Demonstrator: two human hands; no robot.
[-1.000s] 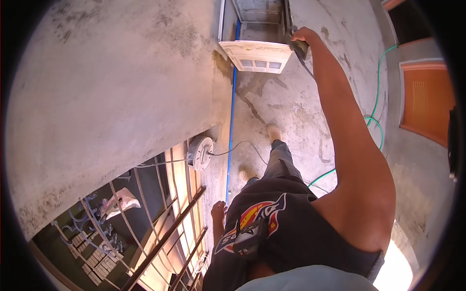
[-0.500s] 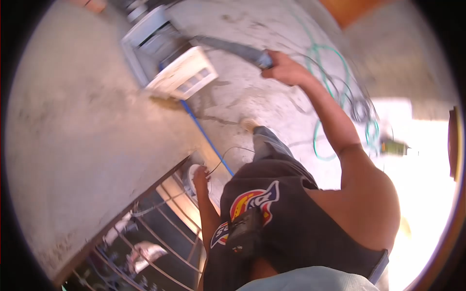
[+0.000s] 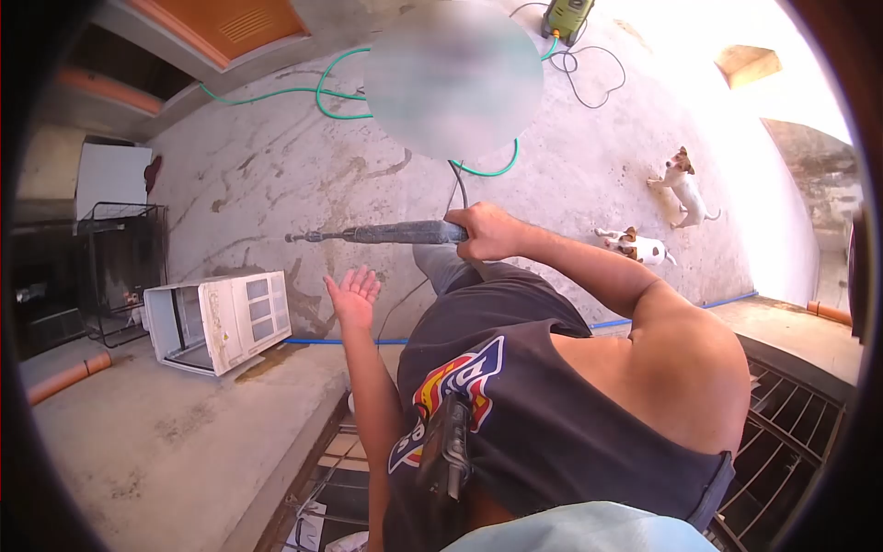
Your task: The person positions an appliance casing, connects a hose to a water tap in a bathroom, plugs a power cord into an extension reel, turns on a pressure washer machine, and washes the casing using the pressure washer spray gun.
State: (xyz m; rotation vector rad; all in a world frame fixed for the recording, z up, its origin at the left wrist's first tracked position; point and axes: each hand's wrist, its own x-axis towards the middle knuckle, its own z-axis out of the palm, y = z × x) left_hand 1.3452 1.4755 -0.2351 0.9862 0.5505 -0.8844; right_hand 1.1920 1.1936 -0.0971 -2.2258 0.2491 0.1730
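Note:
My right hand [image 3: 485,232] is closed around the handle end of a long grey spray gun [image 3: 395,233], whose thin nozzle points left across the concrete floor. A dark hose hangs from the gun near my fingers. Below the nozzle, my left hand [image 3: 354,296] is held up with its palm showing and fingers spread, holding nothing. To its left lies a white box-like appliance casing [image 3: 244,317] with an open dark interior and small window panels, resting by the wall ledge.
A green machine [image 3: 567,18] with cables stands at the top. Two brown-and-white dogs [image 3: 685,189] are on the floor at right. A green hose [image 3: 276,95] crosses the floor behind a blurred patch. A black wire rack [image 3: 129,267] stands left; barred openings [image 3: 782,423] lie lower right.
The view has swung right, so the casing now sits at left and the dogs and green machine show. My left hand has risen, open, off the round white fixture. The gun stays in my right hand.

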